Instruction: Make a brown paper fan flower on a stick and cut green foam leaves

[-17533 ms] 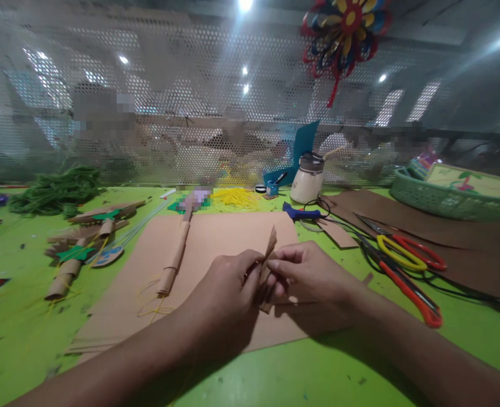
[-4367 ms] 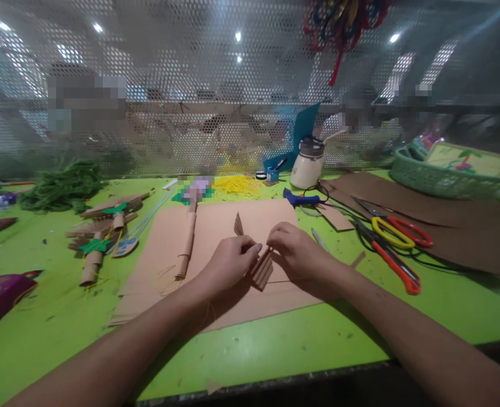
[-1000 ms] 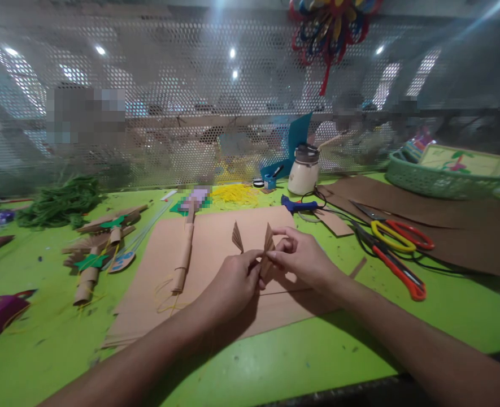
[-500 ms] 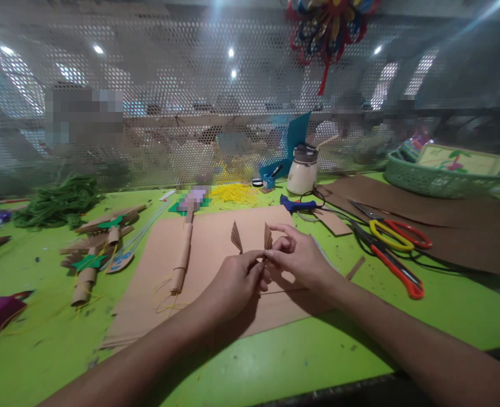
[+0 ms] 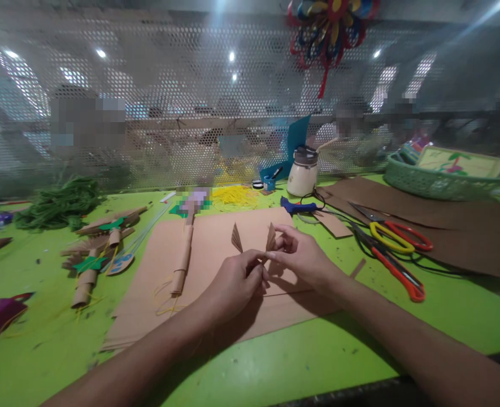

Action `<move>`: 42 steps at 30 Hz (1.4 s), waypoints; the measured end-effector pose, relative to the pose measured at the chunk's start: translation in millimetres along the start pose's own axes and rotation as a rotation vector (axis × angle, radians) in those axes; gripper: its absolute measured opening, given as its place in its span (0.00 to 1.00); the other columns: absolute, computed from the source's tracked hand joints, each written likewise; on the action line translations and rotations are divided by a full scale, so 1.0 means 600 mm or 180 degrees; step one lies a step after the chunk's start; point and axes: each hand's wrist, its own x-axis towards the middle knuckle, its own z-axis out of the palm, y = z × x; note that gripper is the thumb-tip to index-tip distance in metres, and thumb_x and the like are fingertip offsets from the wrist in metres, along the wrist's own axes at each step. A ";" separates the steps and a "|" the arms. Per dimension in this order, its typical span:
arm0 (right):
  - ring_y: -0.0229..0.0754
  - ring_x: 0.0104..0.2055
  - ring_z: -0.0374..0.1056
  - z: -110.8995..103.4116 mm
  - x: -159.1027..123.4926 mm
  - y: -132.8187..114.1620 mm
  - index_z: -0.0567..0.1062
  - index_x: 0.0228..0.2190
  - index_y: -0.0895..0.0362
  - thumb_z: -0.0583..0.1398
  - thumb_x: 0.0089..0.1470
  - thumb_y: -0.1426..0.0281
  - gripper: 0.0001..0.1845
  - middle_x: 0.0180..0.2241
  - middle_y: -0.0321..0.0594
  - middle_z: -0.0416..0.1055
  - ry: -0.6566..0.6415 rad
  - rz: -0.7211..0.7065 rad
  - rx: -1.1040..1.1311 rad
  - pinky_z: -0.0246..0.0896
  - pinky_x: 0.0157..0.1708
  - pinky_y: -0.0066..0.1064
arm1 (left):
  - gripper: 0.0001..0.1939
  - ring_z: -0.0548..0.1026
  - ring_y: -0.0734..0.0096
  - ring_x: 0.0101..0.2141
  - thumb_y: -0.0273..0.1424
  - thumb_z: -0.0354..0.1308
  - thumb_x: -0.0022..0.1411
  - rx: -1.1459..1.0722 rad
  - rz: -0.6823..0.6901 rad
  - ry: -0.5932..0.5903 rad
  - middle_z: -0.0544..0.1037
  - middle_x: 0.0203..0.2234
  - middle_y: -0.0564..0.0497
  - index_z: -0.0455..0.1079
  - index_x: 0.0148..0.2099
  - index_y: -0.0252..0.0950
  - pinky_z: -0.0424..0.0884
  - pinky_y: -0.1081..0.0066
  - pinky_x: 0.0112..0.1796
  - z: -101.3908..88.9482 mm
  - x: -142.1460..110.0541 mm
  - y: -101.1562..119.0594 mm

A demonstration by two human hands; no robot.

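Note:
Between my two hands is a small piece of pleated brown paper (image 5: 237, 238), its two fanned ends standing up like wings. My left hand (image 5: 239, 280) pinches its lower middle, which the fingers hide. My right hand (image 5: 299, 251) grips the same piece at its right side, thumb and fingertips close to the left thumb. Both hands are above a stack of brown paper sheets (image 5: 216, 232). A rolled brown paper tube (image 5: 182, 257) with a green piece at its top and yellow string at its foot lies on the sheets, left of my hands.
On the green table (image 5: 275, 370) lie scissors (image 5: 391, 234), a red cutter (image 5: 398, 274) and a blue glue gun (image 5: 298, 206) at right. A jar (image 5: 303, 172) and green basket (image 5: 440, 181) stand behind. Paper figures (image 5: 88, 265) and green string (image 5: 61, 200) lie left.
The right wing of the pleated paper has shifted slightly right, with the right fingers opening a little beside it. Both hands keep their hold; the view has moved very slightly.

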 end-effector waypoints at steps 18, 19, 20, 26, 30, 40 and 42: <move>0.34 0.21 0.59 0.000 -0.009 -0.010 0.74 0.19 0.59 0.69 0.39 0.65 0.12 0.17 0.33 0.66 0.0209 -0.0006 0.0376 0.52 0.24 0.28 | 0.14 0.67 0.76 0.17 0.40 0.55 0.59 -0.1236 -0.0514 -0.0326 0.68 0.16 0.56 0.66 0.31 0.33 0.69 0.71 0.22 -0.002 0.000 0.020; 0.35 0.21 0.59 -0.001 -0.008 -0.011 0.73 0.19 0.59 0.69 0.39 0.65 0.12 0.17 0.33 0.66 0.0255 -0.0024 0.0374 0.52 0.24 0.28 | 0.14 0.66 0.77 0.16 0.40 0.55 0.58 -0.1197 -0.0527 -0.0322 0.68 0.15 0.56 0.66 0.30 0.33 0.68 0.72 0.21 -0.004 0.000 0.026; 0.35 0.21 0.59 -0.003 -0.007 -0.013 0.74 0.18 0.59 0.69 0.39 0.65 0.12 0.17 0.33 0.66 0.0297 -0.0052 0.0371 0.52 0.24 0.29 | 0.14 0.66 0.78 0.16 0.40 0.56 0.58 -0.1103 -0.0538 -0.0302 0.67 0.15 0.57 0.65 0.29 0.33 0.67 0.73 0.20 -0.005 -0.001 0.032; 0.34 0.21 0.57 -0.025 0.011 -0.016 0.75 0.20 0.59 0.70 0.36 0.67 0.11 0.18 0.33 0.66 0.0728 -0.0297 0.0776 0.53 0.23 0.29 | 0.13 0.63 0.80 0.15 0.38 0.56 0.58 -0.1042 -0.0609 -0.0265 0.70 0.15 0.55 0.65 0.28 0.33 0.62 0.77 0.18 -0.005 -0.002 0.038; 0.32 0.21 0.57 -0.044 0.022 -0.020 0.75 0.20 0.59 0.70 0.37 0.67 0.11 0.18 0.32 0.64 0.0947 -0.0386 0.1051 0.53 0.22 0.27 | 0.12 0.63 0.79 0.14 0.39 0.56 0.58 -0.1414 -0.0572 -0.0159 0.68 0.15 0.56 0.64 0.31 0.34 0.65 0.74 0.19 0.008 -0.002 0.012; 0.36 0.26 0.65 0.007 -0.008 -0.005 0.74 0.28 0.60 0.65 0.47 0.59 0.15 0.25 0.38 0.70 -0.0139 0.0338 0.0874 0.60 0.27 0.29 | 0.11 0.65 0.77 0.16 0.37 0.55 0.59 -0.1259 -0.0393 -0.0032 0.67 0.17 0.56 0.65 0.31 0.33 0.70 0.70 0.19 0.001 0.002 0.029; 0.38 0.26 0.66 0.017 -0.016 0.001 0.74 0.26 0.60 0.66 0.45 0.61 0.14 0.24 0.39 0.71 -0.0211 0.0293 0.0586 0.60 0.28 0.31 | 0.10 0.66 0.77 0.16 0.35 0.55 0.59 -0.1309 -0.0438 -0.0122 0.67 0.17 0.57 0.65 0.30 0.33 0.69 0.71 0.20 0.000 -0.002 0.037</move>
